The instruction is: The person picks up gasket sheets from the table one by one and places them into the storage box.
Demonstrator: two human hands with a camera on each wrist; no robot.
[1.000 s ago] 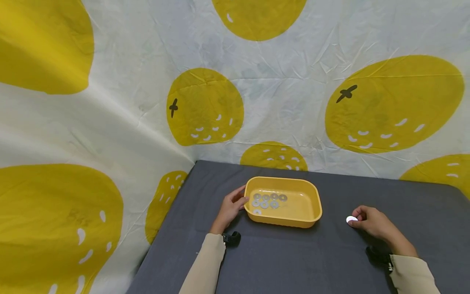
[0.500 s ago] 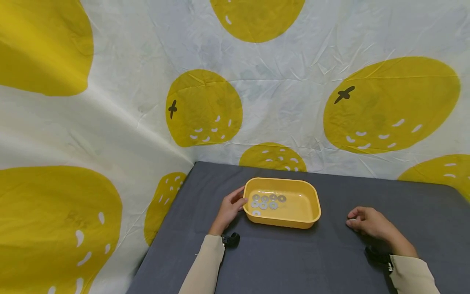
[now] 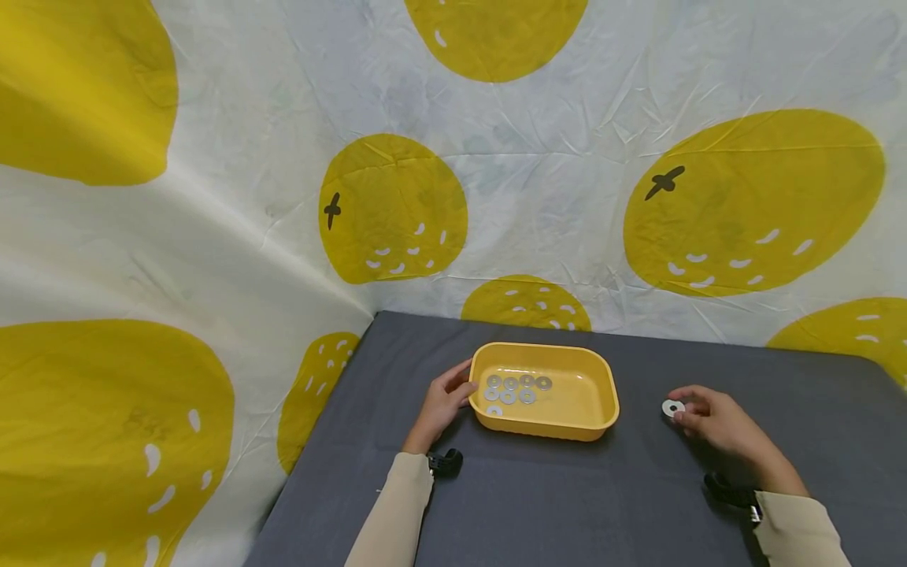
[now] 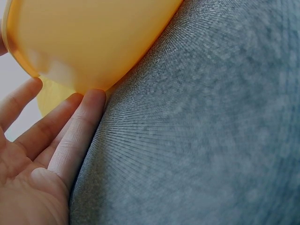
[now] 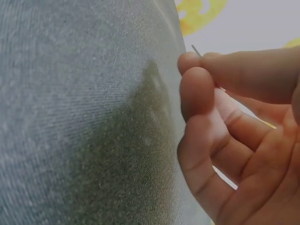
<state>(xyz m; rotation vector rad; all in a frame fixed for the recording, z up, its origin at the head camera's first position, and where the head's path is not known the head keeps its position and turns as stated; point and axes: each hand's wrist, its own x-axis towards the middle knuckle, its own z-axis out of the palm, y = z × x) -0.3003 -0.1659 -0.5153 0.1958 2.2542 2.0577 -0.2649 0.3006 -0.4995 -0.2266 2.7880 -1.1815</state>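
A yellow plastic tray point(image 3: 567, 431) stands on the grey cloth, with several flat metal washers point(image 3: 508, 397) lying in its left part. My left hand point(image 3: 441, 405) holds the tray's left end, thumb over the rim. In the left wrist view, outstretched fingers point(image 4: 77, 136) meet the tray's outer wall point(image 4: 93, 42) low by the cloth. To the right of the tray, my right hand point(image 3: 719, 421) pinches another washer point(image 3: 668, 409) between thumb and fingers, its dark centre hole showing. Only the thin edge of that washer point(image 5: 196, 50) shows above the fingertips in the right wrist view.
Dark grey cloth point(image 3: 553, 504) covers the table. A white curtain with big yellow fruit prints point(image 3: 538, 213) hangs behind it and along the left side. Black wrist straps with cameras point(image 3: 446, 463) sit at both beige sleeves.
In my right hand the washer, bright and then mostly hidden by the fingers, now shows its holed face. The right fingertips have shifted slightly away from me. My left hand and the tray stay put.
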